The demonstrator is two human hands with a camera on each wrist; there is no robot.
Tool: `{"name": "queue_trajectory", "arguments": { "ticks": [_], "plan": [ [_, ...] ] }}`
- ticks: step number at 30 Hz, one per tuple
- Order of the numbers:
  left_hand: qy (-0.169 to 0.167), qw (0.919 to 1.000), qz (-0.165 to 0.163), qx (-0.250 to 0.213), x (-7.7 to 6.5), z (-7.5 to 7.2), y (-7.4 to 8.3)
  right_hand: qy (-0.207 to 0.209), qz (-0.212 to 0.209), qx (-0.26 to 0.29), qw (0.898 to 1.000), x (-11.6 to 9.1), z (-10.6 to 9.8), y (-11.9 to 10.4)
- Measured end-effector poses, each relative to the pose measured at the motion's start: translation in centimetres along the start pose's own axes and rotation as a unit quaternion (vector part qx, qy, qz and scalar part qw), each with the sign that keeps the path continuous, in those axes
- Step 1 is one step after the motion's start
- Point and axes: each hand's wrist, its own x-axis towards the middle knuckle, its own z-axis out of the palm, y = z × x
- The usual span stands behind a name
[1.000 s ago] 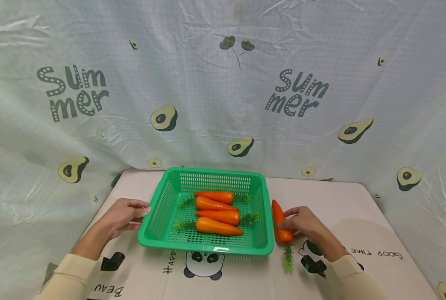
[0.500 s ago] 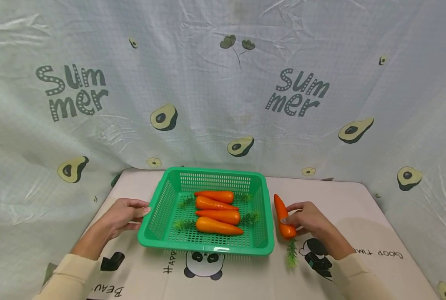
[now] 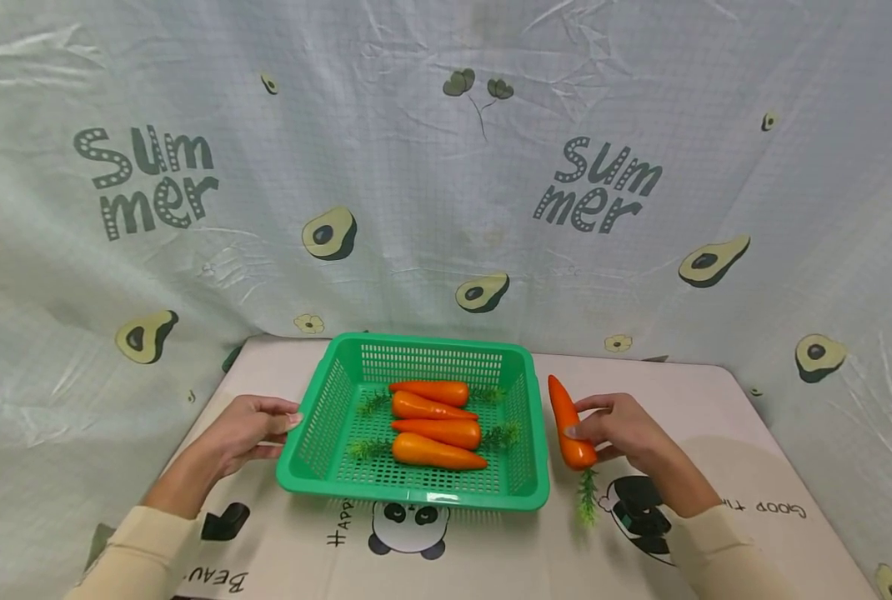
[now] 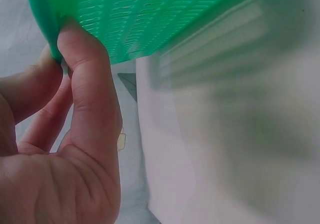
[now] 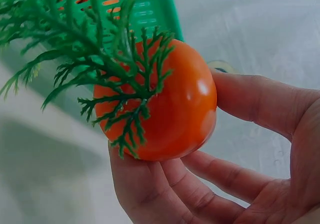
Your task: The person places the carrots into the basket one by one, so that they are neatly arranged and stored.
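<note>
Several orange carrots with green tops lie side by side in a green plastic basket. At the basket's left side, my left hand pinches its rim between thumb and fingers; the left wrist view shows the fingers bent at the rim. To the right of the basket, my right hand grips another carrot near its thick end, its tip pointing away and its green leafy top hanging toward me. That carrot is apart from the basket wall.
The basket stands on a pale table cover with printed pandas and lettering. Behind and on both sides hangs a light curtain printed with avocados, which borders the table.
My right hand has moved up and slightly right in the head view, carrying the carrot away from me. The left hand and the basket have stayed put.
</note>
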Motion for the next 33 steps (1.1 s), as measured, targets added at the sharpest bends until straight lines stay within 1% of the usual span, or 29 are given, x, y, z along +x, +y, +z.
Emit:
{"name": "queue_trajectory", "arguments": {
  "ticks": [10, 17, 26, 33],
  "plan": [
    [-0.001, 1.0, 0.002, 0.003, 0.1, 0.0, 0.1, -0.015, -0.018, 0.0, 1.0, -0.4, -0.5, -1.2],
    [0.0, 1.0, -0.002, 0.001, 0.0, -0.1, 0.1, -0.026, -0.035, 0.002, 0.999, -0.5, -0.6, -2.4],
    [-0.004, 1.0, -0.004, -0.005, 0.1, 0.2, -0.1, -0.053, -0.053, 0.004, 0.997, -0.6, -0.5, -3.5],
    [-0.011, 0.9999, 0.009, -0.001, 0.1, -0.1, -0.2, -0.067, -0.073, -0.01, 0.995, -0.3, 0.0, -4.7]
  ]
}}
